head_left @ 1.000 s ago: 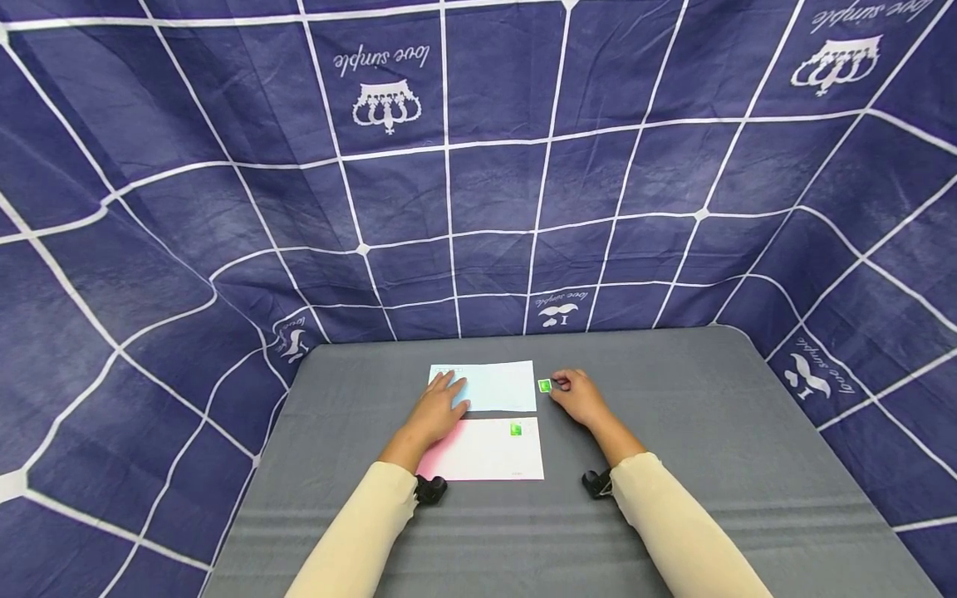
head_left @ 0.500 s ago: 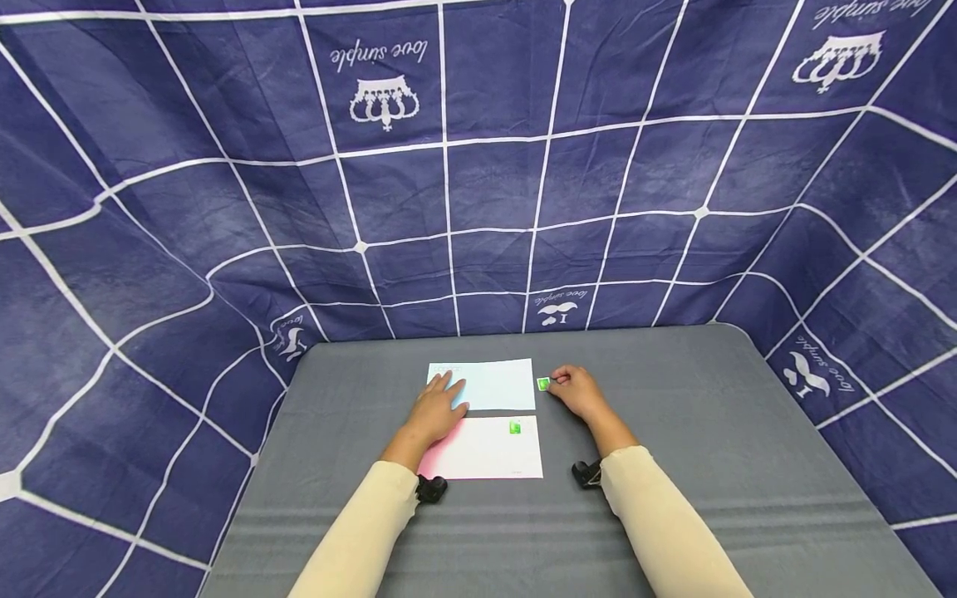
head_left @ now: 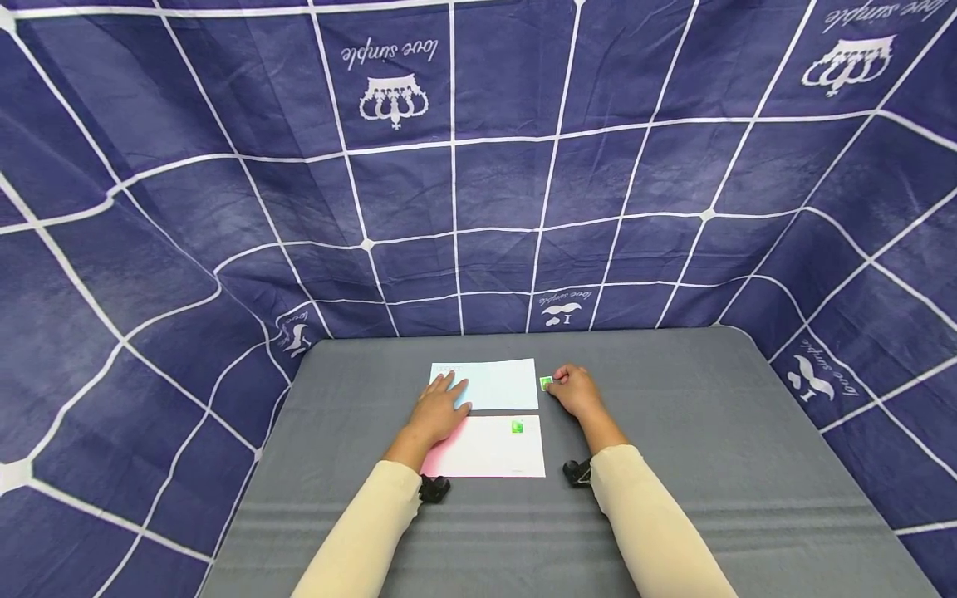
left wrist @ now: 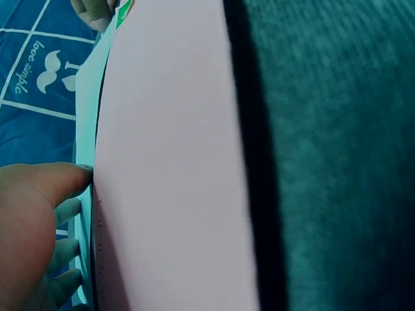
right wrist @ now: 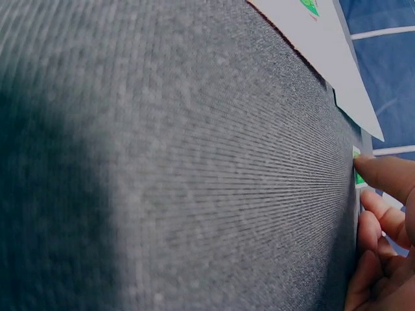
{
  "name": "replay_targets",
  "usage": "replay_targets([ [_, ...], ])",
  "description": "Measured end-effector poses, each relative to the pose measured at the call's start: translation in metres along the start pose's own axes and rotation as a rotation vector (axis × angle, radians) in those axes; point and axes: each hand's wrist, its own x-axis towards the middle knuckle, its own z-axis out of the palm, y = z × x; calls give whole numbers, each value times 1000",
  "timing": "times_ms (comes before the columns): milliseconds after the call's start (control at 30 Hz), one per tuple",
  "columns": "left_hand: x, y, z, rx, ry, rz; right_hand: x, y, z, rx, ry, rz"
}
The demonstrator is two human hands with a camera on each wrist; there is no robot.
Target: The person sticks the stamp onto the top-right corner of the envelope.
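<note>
Green-and-white square paper stamp (head_left: 545, 382) beside pale-blue rectangular paper envelope (head_left: 499, 387). My left grip (head_left: 439, 409) spread on envelope; right grip (head_left: 579, 394) curled, touching stamp, pinch unclear. Likely picking up; next needs secure hold.

Plain cream sleeves (head_left: 362, 531) — small black cameras (head_left: 434, 489) at both wrists

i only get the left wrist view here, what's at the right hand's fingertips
Observer: In the head view, the right hand has a small green stamp at its fingertips.
Operator: is it on any envelope yet
Observer: No, it is off the paper, just past the right-hand end of the light blue envelope.
Operator: does that one have a stamp already
Observer: None shows on it, though the left hand covers part of its left end.
</note>
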Motion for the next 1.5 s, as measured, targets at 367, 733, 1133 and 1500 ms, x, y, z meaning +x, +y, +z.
replay_targets([
  [367, 1, 0, 0, -5, 17, 14, 3, 1, -1, -4, 4, -12],
  [733, 2, -1, 0, 9, 7, 20, 5, 5, -2, 34, 27, -27],
  [1133, 2, 2, -4, 1, -19, 11, 1, 9, 0, 140, 103, -3],
  [1500, -1, 2, -4, 0, -4, 29, -5, 14, -2, 213, 119, 8],
])
